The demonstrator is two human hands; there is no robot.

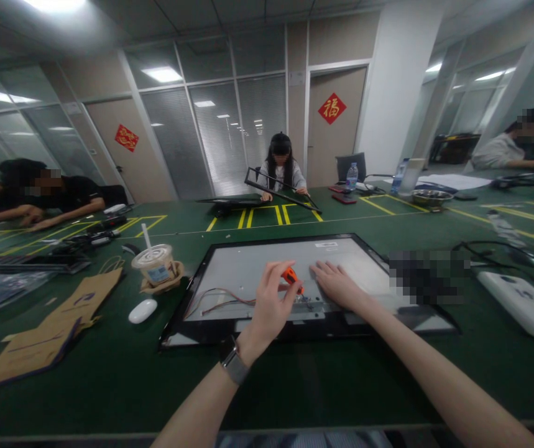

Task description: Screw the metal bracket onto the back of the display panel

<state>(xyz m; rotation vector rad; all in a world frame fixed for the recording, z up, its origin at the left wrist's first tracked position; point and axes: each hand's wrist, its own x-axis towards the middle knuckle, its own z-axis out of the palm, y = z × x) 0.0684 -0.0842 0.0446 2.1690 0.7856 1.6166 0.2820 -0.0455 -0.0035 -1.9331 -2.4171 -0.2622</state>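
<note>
My left hand (273, 298) pinches an orange tool (293, 281) above the panel (239, 267).
The tool is over the panel's near half; whether its tip touches I cannot tell. My right hand (336, 286) lies flat on the panel, fingers slightly spread. Cup (157, 267) and mouse (142, 311) are left of the panel.

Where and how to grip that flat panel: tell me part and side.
Probably the black frame at both short edges, coming from left and right: the panel lies flat and wide, and wires run over the surface inside the rim.
</note>
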